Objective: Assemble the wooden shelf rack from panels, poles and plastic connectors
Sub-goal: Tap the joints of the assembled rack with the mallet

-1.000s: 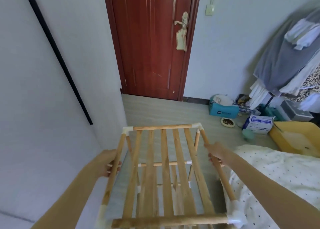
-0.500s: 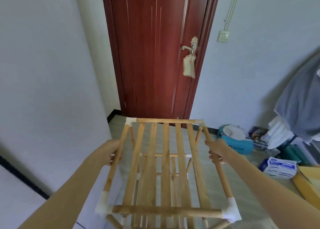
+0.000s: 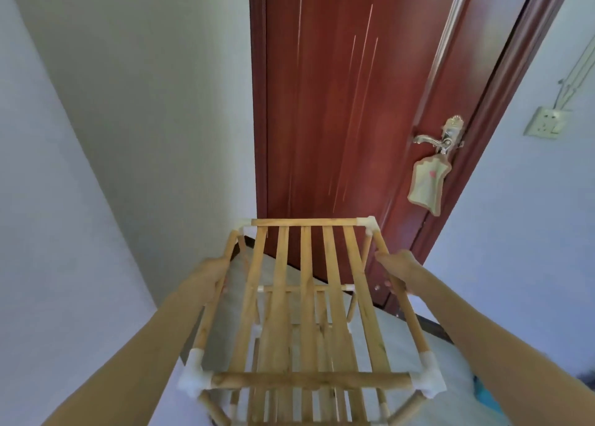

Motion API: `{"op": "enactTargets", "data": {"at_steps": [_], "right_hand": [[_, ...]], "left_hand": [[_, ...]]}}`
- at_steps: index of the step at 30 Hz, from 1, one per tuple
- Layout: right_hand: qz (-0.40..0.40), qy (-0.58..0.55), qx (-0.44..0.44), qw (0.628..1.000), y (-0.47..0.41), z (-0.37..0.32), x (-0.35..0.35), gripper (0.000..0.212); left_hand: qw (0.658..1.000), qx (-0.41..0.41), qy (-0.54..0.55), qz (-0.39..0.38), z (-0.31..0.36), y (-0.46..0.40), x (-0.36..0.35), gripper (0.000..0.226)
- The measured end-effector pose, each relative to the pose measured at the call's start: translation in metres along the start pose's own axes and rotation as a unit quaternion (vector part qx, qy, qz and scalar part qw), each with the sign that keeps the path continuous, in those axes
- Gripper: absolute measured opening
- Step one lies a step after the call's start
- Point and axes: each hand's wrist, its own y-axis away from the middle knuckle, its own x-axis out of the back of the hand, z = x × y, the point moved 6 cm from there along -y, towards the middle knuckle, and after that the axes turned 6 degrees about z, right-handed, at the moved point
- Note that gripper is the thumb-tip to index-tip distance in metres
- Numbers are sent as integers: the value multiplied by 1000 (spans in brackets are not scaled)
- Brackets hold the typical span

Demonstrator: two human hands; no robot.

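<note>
The wooden shelf rack (image 3: 307, 300) is held up in front of me, its slatted top panel facing me and lower tiers visible through the slats. White plastic connectors (image 3: 428, 377) join the poles at the corners. My left hand (image 3: 212, 272) grips the left side pole of the top frame. My right hand (image 3: 399, 266) grips the right side pole. Both arms reach forward along the frame's sides.
A dark red door (image 3: 354, 103) with a metal handle (image 3: 441, 139) and a hanging fabric tag (image 3: 426, 184) stands straight ahead. White walls flank it, with a wall socket (image 3: 545, 123) at right. Pale floor shows below the rack.
The rack has been carried closer to the door and raised, and my view has tilted upward. The bed and the clutter at right have left the frame. Both hands keep their grip.
</note>
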Motion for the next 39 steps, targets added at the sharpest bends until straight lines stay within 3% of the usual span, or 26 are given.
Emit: {"op": "enactTargets", "data": {"at_steps": [9,17,25,32,39], "right_hand": [[-40,57,30,997,-215,-129,-98,28],[-126,78,67,987,-370,-240,-211,32],[-225,178,144,947,-503,-335,-368,22],[-317,249,157,901,-580,-371,-485,17],[-381,271,67,881,-640,-352,-595,22]], "left_hand": [[992,85,39,81,76,-193,-40,28],[974,166,64,138,119,-323,-42,24],[938,231,135,219,126,-457,-57,16],[906,305,172,237,107,-542,-77,15],[880,370,189,231,65,-621,-81,11]]}}
